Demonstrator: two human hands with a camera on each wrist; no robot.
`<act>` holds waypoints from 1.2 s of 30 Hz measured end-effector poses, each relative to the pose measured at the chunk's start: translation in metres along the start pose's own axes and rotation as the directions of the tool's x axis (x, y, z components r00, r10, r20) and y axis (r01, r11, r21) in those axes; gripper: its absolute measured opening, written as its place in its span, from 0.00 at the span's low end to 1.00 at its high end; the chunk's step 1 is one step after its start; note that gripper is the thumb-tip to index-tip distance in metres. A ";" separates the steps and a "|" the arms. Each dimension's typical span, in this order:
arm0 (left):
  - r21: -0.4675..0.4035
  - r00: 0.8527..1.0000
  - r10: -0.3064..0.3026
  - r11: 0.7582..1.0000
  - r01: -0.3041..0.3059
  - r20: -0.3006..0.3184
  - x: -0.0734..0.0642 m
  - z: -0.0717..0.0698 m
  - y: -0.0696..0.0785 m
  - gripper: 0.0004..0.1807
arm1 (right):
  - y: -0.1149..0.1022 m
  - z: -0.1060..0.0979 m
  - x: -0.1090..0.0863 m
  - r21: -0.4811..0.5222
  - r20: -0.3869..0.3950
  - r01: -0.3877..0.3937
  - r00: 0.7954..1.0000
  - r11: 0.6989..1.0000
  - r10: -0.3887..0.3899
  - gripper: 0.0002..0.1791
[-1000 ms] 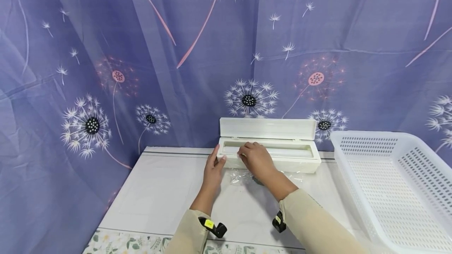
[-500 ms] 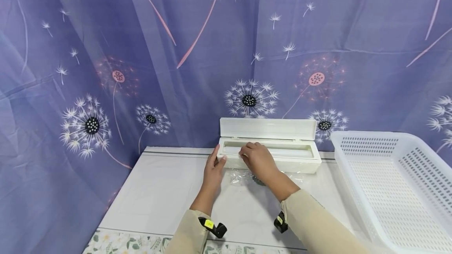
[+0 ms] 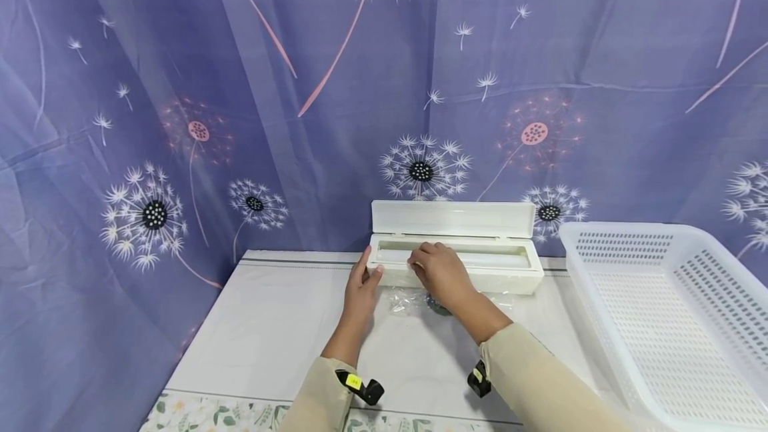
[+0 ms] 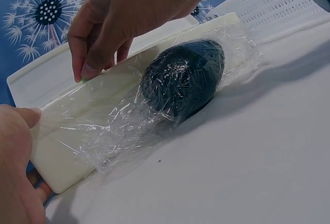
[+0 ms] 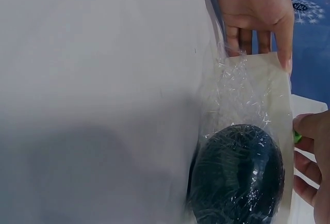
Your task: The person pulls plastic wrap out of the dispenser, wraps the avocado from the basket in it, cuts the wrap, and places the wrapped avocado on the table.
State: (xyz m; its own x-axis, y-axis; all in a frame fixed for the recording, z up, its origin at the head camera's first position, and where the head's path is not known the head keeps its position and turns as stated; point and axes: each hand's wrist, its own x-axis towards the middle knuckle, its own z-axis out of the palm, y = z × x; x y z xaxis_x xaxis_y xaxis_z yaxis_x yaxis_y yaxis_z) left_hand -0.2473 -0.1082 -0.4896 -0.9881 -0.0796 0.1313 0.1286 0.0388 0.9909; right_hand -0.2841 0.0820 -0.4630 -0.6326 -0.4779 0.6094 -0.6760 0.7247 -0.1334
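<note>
A long white cling film dispenser (image 3: 504, 282) stands at the back of the table, its lid (image 3: 453, 219) raised. Inside lies a white film roll (image 3: 492, 261). My left hand (image 3: 360, 295) grips the dispenser's left end, thumb at the front edge. With thumb and fingers, my right hand (image 3: 443, 275) pinches a small green piece (image 5: 297, 137), apparently a slide cutter, on the top edge near the left end. Clear film (image 4: 111, 141) hangs over the front and clings round a dark, smooth oval thing (image 4: 183, 77) in front of the dispenser. Its kind cannot be made out.
A white perforated plastic basket (image 3: 648, 365) stands to the right of the dispenser. Behind the table hangs a purple curtain (image 3: 336, 152) with dandelion prints. A white cloth (image 3: 270, 332) with a floral front border covers the table.
My right hand has slid slightly to the right along the dispenser's top edge. The left hand keeps its hold on the dispenser's end.
</note>
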 end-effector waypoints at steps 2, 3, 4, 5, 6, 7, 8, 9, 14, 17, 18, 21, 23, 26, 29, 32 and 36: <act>-0.004 1.000 0.001 1.000 -0.001 0.001 0.000 0.000 0.000 0.32 | 0.000 -0.001 0.000 -0.004 0.003 -0.001 1.000 1.000 0.001 0.06; -0.003 1.000 0.002 1.000 -0.002 0.001 0.000 0.000 0.000 0.32 | 0.000 -0.002 0.000 -0.005 0.006 -0.004 1.000 1.000 0.004 0.06; -0.005 1.000 0.000 1.000 0.000 0.003 0.001 0.000 0.000 0.32 | 0.000 -0.002 0.000 -0.002 0.009 -0.005 1.000 1.000 0.005 0.06; -0.007 1.000 0.001 1.000 -0.001 0.003 0.001 0.000 -0.001 0.32 | 0.000 -0.003 0.000 -0.001 0.011 -0.007 1.000 1.000 0.007 0.06; -0.008 1.000 0.000 1.000 0.001 0.004 0.001 0.000 -0.001 0.32 | 0.000 -0.004 0.000 0.001 0.014 -0.009 1.000 1.000 0.009 0.06; -0.011 1.000 -0.001 1.000 0.001 0.003 0.001 0.000 -0.002 0.32 | 0.000 -0.005 0.000 0.002 0.017 -0.011 1.000 1.000 0.011 0.06; -0.014 1.000 -0.001 1.000 0.001 0.003 0.001 0.000 -0.002 0.32 | 0.000 -0.005 -0.001 0.006 0.019 -0.014 1.000 1.000 0.014 0.06; -0.018 1.000 -0.001 1.000 0.001 0.001 0.001 0.000 -0.002 0.32 | 0.001 -0.005 -0.001 0.008 0.019 -0.015 1.000 1.000 0.014 0.06; -0.023 1.000 0.008 1.000 -0.008 -0.002 0.001 0.000 -0.002 0.32 | 0.002 -0.005 -0.002 0.011 0.007 -0.006 1.000 1.000 0.006 0.06; -0.027 1.000 0.006 1.000 -0.007 -0.002 0.001 0.000 -0.003 0.32 | 0.003 -0.004 -0.002 0.009 0.007 -0.003 1.000 1.000 0.003 0.06; -0.033 1.000 0.005 0.999 -0.005 0.000 0.001 0.000 -0.002 0.32 | 0.004 -0.004 -0.002 0.008 0.009 -0.004 1.000 1.000 0.004 0.06; -0.038 1.000 0.001 0.999 -0.001 -0.002 0.001 0.001 -0.002 0.32 | 0.004 -0.005 -0.002 0.006 0.019 -0.008 1.000 1.000 0.008 0.06; -0.042 1.000 -0.001 0.999 0.001 -0.006 0.001 0.001 -0.002 0.32 | 0.005 -0.006 -0.002 0.006 0.028 -0.012 1.000 1.000 0.012 0.06; -0.044 1.000 -0.005 0.999 0.005 -0.011 0.000 0.000 -0.002 0.32 | 0.005 -0.007 -0.003 0.004 0.033 -0.011 0.999 1.000 0.011 0.06; -0.037 1.000 -0.006 0.999 0.006 -0.010 0.001 0.001 -0.001 0.32 | 0.006 -0.008 -0.004 0.000 0.033 -0.008 0.999 1.000 0.008 0.06; -0.026 1.000 -0.006 1.000 0.006 -0.008 0.001 0.001 -0.001 0.32 | 0.006 -0.009 -0.005 -0.001 0.034 -0.004 0.999 1.000 0.004 0.06; -0.019 1.000 -0.004 1.000 0.004 -0.010 0.001 0.001 0.000 0.32 | 0.007 -0.011 -0.005 -0.001 0.034 0.000 0.999 1.000 0.000 0.06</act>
State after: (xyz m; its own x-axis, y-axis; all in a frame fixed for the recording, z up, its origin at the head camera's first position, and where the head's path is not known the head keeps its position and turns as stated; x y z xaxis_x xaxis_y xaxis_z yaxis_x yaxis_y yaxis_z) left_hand -0.2480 -0.1075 -0.4894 -0.9877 -0.0897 0.1278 0.1265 0.0195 0.9918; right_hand -0.2817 0.0947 -0.4588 -0.6451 -0.4948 0.5822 -0.6758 0.7250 -0.1326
